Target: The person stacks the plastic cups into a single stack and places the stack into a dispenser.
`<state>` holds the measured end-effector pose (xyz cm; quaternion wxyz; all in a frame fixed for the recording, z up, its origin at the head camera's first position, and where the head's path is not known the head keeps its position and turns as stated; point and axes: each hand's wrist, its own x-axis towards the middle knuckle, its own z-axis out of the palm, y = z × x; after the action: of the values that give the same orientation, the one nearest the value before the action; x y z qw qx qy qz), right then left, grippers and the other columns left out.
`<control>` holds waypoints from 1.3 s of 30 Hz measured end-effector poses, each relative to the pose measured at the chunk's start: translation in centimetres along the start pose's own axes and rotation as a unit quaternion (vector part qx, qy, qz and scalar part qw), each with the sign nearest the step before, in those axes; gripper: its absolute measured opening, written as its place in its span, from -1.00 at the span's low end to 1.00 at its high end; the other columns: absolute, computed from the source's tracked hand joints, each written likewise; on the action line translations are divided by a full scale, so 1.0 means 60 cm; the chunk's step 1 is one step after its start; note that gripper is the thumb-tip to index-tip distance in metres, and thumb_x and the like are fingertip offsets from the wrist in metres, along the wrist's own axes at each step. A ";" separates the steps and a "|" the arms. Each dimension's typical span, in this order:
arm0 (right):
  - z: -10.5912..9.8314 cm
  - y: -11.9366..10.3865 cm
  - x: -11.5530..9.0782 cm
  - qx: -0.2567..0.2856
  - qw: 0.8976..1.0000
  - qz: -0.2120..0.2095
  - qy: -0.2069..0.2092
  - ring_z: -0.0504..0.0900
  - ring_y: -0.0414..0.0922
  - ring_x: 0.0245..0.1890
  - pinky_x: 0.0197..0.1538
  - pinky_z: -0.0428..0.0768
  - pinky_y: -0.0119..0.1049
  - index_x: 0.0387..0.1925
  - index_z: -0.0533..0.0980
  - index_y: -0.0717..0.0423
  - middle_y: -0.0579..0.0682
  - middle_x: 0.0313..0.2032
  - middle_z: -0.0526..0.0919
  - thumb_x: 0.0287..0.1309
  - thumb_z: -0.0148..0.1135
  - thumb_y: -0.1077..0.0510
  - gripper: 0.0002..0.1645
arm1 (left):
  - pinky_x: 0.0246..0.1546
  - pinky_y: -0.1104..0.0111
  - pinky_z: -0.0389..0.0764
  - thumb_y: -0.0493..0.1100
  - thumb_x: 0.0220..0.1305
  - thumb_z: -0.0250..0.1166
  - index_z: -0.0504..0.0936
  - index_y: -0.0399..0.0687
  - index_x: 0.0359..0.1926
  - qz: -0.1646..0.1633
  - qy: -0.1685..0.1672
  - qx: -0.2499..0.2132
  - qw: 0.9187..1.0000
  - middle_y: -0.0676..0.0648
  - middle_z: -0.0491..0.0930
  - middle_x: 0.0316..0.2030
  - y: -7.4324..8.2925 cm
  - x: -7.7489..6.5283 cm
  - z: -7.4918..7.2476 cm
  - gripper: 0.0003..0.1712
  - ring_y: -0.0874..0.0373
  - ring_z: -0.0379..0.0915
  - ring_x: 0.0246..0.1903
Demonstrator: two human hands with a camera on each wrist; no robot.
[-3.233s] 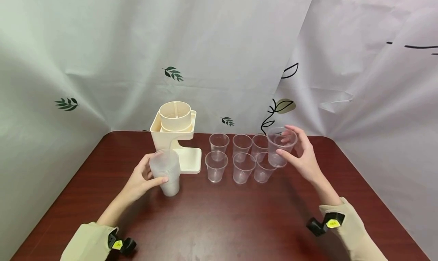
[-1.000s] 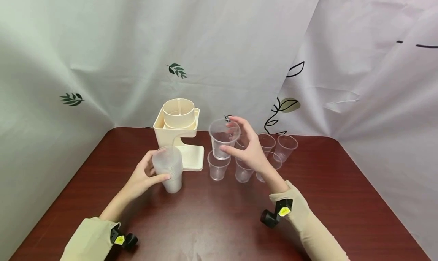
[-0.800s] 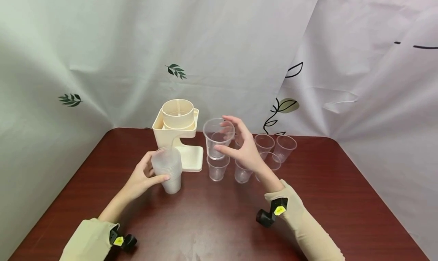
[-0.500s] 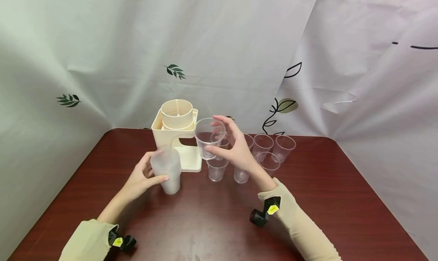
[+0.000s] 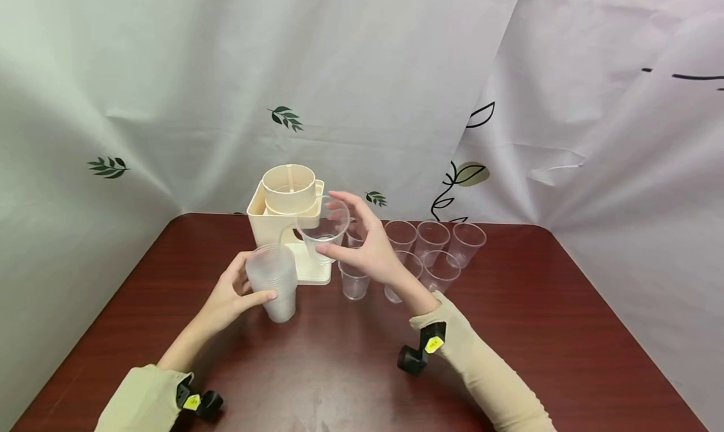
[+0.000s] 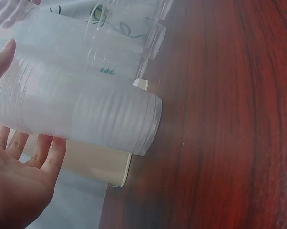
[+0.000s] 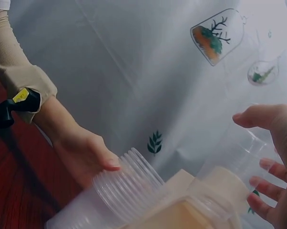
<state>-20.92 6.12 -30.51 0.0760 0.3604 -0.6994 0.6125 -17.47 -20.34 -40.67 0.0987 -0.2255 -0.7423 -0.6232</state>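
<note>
My left hand (image 5: 232,300) grips a tall stack of nested clear plastic cups (image 5: 273,287), thumb across the near side. In the left wrist view the fingers curl under the stack (image 6: 81,102). My right hand (image 5: 367,246) holds a single clear plastic cup (image 5: 323,227) between thumb and fingers, rim up, to the right of the stack. That cup overlaps a cream plastic stand (image 5: 288,218) with a round open holder on top and a flat tray below. In the right wrist view, the held cup (image 7: 243,148) is faint against the backdrop.
Several clear cups (image 5: 403,271) stand upright in two rows on the dark red table (image 5: 351,369), right of the stand. My right hand and forearm partly cover the leftmost ones. A pale cloth backdrop (image 5: 362,73) with leaf prints hangs behind the table.
My right hand has moved left with a cup, from the right end of the rows to the stand. One more cup stands at the back right. My left hand stays around the stack.
</note>
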 end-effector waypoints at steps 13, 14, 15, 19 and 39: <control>0.021 -0.005 0.012 0.014 0.999 -0.030 -0.016 0.44 0.09 0.21 0.15 0.48 0.13 0.32 0.23 0.11 0.23 0.17 0.43 -0.11 0.40 0.39 -0.08 | -0.05 0.63 0.50 -0.54 0.01 0.33 0.25 -0.31 0.20 0.003 -0.002 -0.004 1.000 0.21 0.48 0.04 -0.001 -0.001 -0.001 -0.28 0.41 0.45 -0.02; 0.022 -0.005 0.013 0.012 0.999 -0.030 -0.017 0.44 0.06 0.21 0.15 0.49 0.11 0.33 0.23 0.12 0.22 0.17 0.44 -0.10 0.40 0.39 -0.08 | -0.05 0.63 0.50 -0.54 0.01 0.33 0.25 -0.31 0.20 0.005 -0.002 -0.004 1.000 0.21 0.48 0.04 -0.002 -0.001 -0.001 -0.28 0.41 0.45 -0.02; 0.024 -0.005 0.013 0.009 0.999 -0.029 -0.017 0.45 0.02 0.21 0.16 0.50 0.07 0.33 0.22 0.12 0.20 0.17 0.44 -0.10 0.40 0.38 -0.08 | -0.05 0.63 0.50 -0.54 0.01 0.33 0.25 -0.31 0.19 0.005 -0.002 -0.005 1.000 0.21 0.48 0.03 -0.003 -0.001 -0.001 -0.29 0.41 0.45 -0.03; 0.032 -0.005 0.016 0.013 0.999 -0.026 -0.020 0.47 -0.06 0.20 0.17 0.53 -0.05 0.33 0.22 0.11 0.17 0.18 0.44 -0.09 0.40 0.39 -0.08 | -0.04 0.63 0.50 -0.54 0.02 0.33 0.25 -0.30 0.20 0.000 -0.003 -0.003 1.000 0.22 0.47 0.04 -0.006 -0.002 -0.002 -0.28 0.41 0.45 -0.02; 0.066 0.001 0.026 0.050 0.998 -0.016 -0.036 0.50 0.04 0.17 0.20 0.53 -0.19 0.34 0.20 0.09 0.22 0.20 0.42 -0.08 0.39 0.42 -0.07 | -0.05 0.63 0.50 -0.55 0.02 0.32 0.27 -0.22 0.20 0.006 -0.004 -0.001 1.000 0.23 0.47 0.04 -0.003 -0.003 -0.002 -0.28 0.42 0.45 -0.02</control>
<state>-20.75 1.90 -30.64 0.0424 0.3969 -0.6644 0.6319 -17.44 -20.51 -40.88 0.0989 -0.2329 -0.7406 -0.6226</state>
